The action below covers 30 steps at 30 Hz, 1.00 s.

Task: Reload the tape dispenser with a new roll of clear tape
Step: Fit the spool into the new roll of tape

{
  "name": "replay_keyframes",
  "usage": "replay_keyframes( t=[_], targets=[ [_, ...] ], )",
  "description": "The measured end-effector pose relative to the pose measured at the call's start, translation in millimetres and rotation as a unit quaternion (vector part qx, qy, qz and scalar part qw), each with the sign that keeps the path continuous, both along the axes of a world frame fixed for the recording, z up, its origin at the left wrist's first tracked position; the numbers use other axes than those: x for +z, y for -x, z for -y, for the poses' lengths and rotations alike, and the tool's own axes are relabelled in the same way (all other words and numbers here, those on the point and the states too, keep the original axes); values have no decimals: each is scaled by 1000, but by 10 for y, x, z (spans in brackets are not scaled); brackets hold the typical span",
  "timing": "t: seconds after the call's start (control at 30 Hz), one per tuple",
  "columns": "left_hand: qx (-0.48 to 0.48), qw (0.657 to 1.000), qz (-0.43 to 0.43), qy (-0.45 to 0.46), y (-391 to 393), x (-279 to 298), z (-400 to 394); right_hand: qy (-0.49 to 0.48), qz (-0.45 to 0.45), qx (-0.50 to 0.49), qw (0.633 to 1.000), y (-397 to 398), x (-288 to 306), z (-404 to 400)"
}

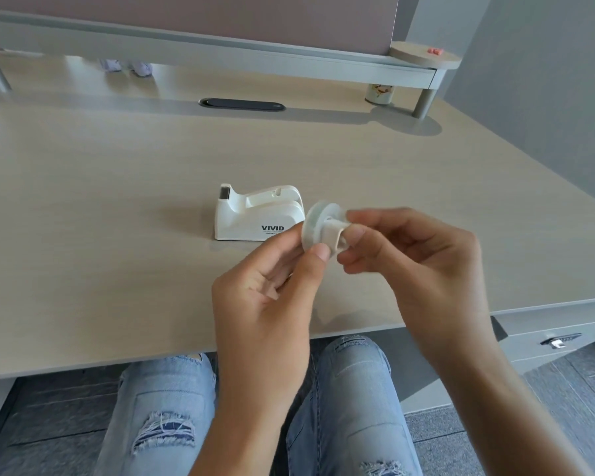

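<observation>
A white tape dispenser (258,214) marked VIVID stands on the desk, cutter end to the left, its roll cradle empty. Just right of it and above the desk, my left hand (272,297) pinches the rim of a clear tape roll (315,226) between thumb and fingers. My right hand (409,266) grips the white plastic spindle (335,233), which sits in the roll's centre hole and sticks out toward the right. The roll stands on edge, tilted slightly. Both hands hover a little in front of the dispenser.
The light wood desk (117,201) has a dark cable grommet (242,104) at the back. A raised shelf (220,46) on grey legs spans the rear, with a small decorated cup (378,93) under its right end. My knees in ripped jeans show below the desk edge.
</observation>
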State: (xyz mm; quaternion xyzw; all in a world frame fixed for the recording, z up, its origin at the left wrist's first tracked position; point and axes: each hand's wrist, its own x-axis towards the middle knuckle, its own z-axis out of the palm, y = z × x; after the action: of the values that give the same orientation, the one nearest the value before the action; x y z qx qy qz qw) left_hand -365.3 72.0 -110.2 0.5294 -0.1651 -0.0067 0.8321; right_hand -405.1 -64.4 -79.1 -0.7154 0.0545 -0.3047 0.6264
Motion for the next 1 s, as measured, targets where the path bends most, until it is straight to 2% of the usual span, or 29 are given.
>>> replay_keyframes(
  t=[0.17, 0.27, 0.37, 0.5, 0.57, 0.83, 0.93, 1.0],
  targets=[
    [48, 998, 49, -10, 158, 14, 84, -150, -14, 28, 988, 65, -7, -128],
    [65, 994, 76, -33, 179, 27, 68, -185, -21, 50, 981, 88, 3, -141],
    [72, 992, 90, -55, 165, 37, 33, -134, -21, 43, 990, 96, 38, -105],
    [50, 991, 100, -75, 146, 60, -25, 11, -29, 18, 999, 96, 119, -17],
    [38, 992, 95, -78, 146, 70, -39, 44, -39, 13, 998, 98, 156, 19],
    [-6, 1000, -4, 17, 198, 95, 31, 2, -51, -9, 999, 140, 127, 39],
    [-8, 999, -21, 26, 191, 82, 19, 37, -93, 15, 995, 150, 90, 121],
    [-9, 1000, -21, 17, 176, 78, 9, 25, -96, 50, 994, 145, 91, 141]
  ],
)
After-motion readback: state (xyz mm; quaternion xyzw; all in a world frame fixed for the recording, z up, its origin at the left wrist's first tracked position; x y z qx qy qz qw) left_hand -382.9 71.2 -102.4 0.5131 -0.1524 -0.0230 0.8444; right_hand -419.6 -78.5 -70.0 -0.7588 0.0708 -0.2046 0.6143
